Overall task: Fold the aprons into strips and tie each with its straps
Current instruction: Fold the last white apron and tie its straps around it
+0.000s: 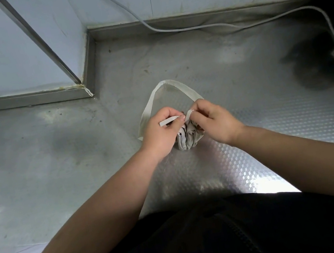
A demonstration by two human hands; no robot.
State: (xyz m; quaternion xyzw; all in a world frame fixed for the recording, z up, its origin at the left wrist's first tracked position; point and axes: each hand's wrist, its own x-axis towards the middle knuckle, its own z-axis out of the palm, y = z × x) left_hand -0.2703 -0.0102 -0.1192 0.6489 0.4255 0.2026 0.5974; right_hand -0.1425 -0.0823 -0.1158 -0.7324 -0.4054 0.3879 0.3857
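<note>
- Apron (pixel 187 138) mostly hidden beneath left hand (pixel 160 132) and right hand (pixel 212 120).
- Strap (pixel 167 84) ends vanish behind the hands.
- Cable (pixel 233 25) cut by top and right edges.

Bunched pale apron (pixel 188 137) on counter, white strap (pixel 165 92) looped behind

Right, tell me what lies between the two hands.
The head view shows the bunched apron between the left hand and the right hand; each hand pinches a piece of its pale strap, and those pieces nearly meet above it.

left hand (pixel 159 133), right hand (pixel 213 121): close, curled
</note>
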